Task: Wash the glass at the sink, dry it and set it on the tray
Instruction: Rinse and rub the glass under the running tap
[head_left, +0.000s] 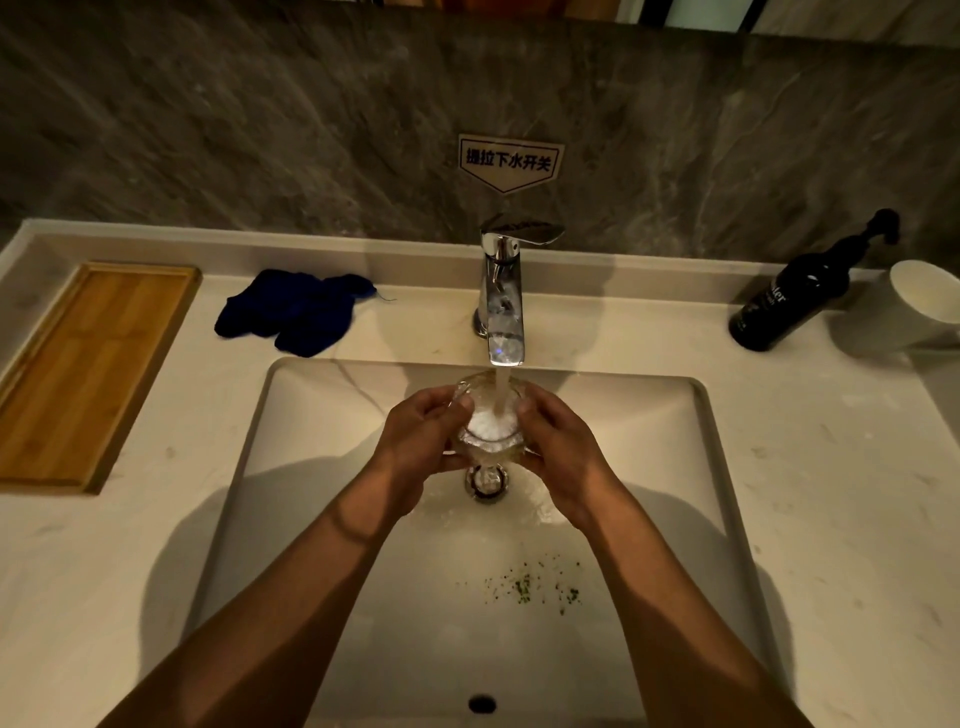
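Head view: clear glass upright under running faucet, over sink drain, foamy water inside. Left hand wraps its left side, right hand its right; fingers curled on the wall near the rim, both gripping. Blue cloth and wooden tray lie left on counter, well apart from glass.

Tray left of sink; cloth between.
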